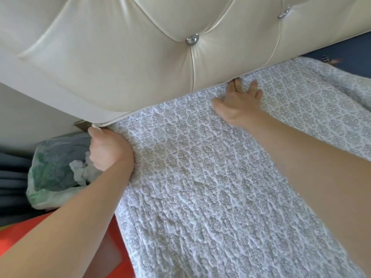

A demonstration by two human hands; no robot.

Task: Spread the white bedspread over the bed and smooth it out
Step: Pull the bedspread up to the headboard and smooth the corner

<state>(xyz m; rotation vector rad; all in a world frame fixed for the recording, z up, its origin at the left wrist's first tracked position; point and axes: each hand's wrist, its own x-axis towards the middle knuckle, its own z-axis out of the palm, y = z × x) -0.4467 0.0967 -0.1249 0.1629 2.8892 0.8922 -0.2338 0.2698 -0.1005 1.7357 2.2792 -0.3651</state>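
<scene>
The white bedspread (200, 177), quilted with a grey floral print, covers the bed from the headboard down to the bottom of the view. My left hand (107, 147) is closed on the bedspread's corner at the bed's left edge, just under the headboard's lower corner. My right hand (239, 103) lies flat with fingers spread on the bedspread, fingertips touching the seam where it meets the headboard. Both forearms reach in from below. The bedspread's far right part shows folds.
A cream tufted headboard (140, 47) with silver buttons fills the top. Beside the bed on the left sit a plastic bag (54, 177) with crumpled paper and an orange box (112, 247). Dark blue floor (351, 51) shows at the top right.
</scene>
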